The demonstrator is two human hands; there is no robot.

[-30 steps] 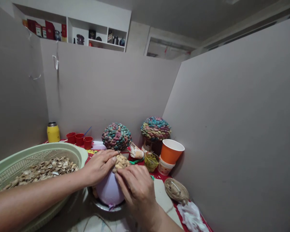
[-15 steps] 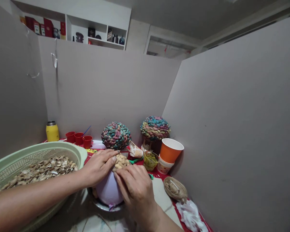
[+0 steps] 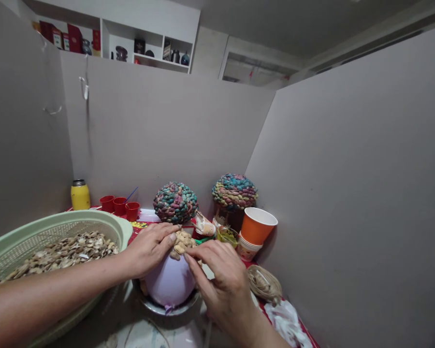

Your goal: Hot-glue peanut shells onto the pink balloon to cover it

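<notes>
A lilac balloon rests knot toward me in a metal bowl. Peanut shells cover part of its far upper side. My left hand lies over the balloon's upper left with fingers stretched out, touching the shells. On the other side, my right hand pinches at the lower edge of the shell patch, thumb and forefinger together on what looks like a peanut shell. The fingertips cover most of that piece. A green colander of loose shell halves stands left of the bowl, partly behind my left forearm.
Two multicoloured shell-covered balls stand at the back. Red cups and a yellow bottle are at back left. An orange paper cup, twine and a white plastic bag lie right. Grey partitions surround the table.
My right hand has shifted slightly right and up along the shells, uncovering more of the balloon and bowl. My left hand stays in place.
</notes>
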